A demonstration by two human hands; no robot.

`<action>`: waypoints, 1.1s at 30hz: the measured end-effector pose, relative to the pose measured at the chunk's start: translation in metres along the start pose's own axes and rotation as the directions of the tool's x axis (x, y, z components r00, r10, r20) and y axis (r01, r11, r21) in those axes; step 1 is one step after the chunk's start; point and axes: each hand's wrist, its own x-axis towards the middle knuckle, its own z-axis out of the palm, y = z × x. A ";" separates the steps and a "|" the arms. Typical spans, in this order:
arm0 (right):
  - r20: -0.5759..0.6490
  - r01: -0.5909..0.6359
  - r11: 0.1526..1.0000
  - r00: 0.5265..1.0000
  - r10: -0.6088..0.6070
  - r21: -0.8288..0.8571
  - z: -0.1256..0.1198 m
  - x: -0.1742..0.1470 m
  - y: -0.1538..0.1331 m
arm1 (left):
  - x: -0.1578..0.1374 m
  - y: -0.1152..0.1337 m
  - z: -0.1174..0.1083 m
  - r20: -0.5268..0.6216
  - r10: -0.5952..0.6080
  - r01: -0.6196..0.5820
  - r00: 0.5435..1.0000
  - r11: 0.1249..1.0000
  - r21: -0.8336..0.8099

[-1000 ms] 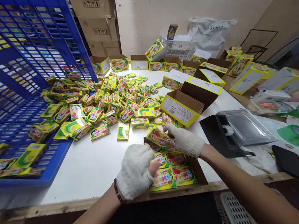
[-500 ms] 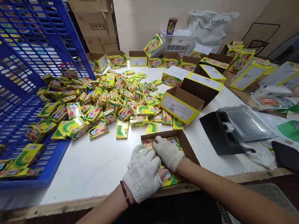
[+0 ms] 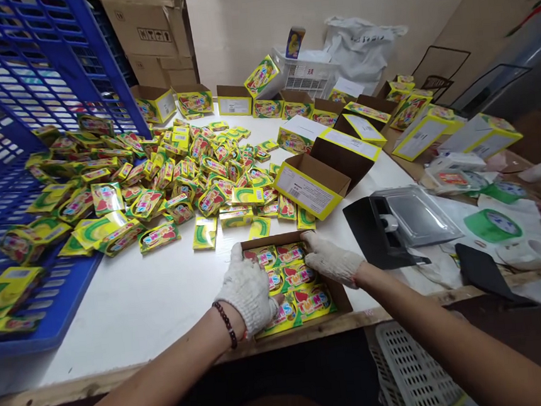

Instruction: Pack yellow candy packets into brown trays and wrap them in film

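Note:
In front of me at the table's edge lies an open display carton (image 3: 342, 294) with brown inner walls. Small yellow-green candy boxes (image 3: 299, 275) fill it in rows, printed with bright letters and red fruit. My left hand (image 3: 247, 288), in a white knit glove, grips the carton's left wall, its thumb over the boxes inside. Gloved as well, my right hand (image 3: 329, 258) closes over the right wall near the far corner; some of its fingertips are hidden.
A heap of loose candy boxes (image 3: 213, 198) spills from a tipped blue crate (image 3: 78, 308) at left. An open carton (image 3: 310, 190) stands beyond my hands. To the right are a black-and-clear tape dispenser (image 3: 414, 216) and green tape (image 3: 493, 224). More cartons (image 3: 194, 102) line the back.
My hands have moved apart from over the candy boxes to the carton's two side walls, uncovering the rows inside. The camera view has shifted to the right.

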 end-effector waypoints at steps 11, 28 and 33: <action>0.055 -0.018 0.999 0.998 0.020 -0.034 0.016 -0.013 -0.008 | -0.002 -0.029 0.013 -0.183 0.096 -0.115 0.978 0.988 -0.099; -0.216 0.482 0.819 0.803 -0.555 -0.311 0.003 -0.028 -0.042 | -0.008 -0.115 0.067 -0.321 -0.718 0.270 0.617 0.577 -0.771; 0.036 0.668 0.500 0.618 -0.785 -0.551 -0.008 -0.049 -0.083 | -0.040 -0.059 0.021 -0.514 -0.451 -0.256 0.729 0.517 -0.817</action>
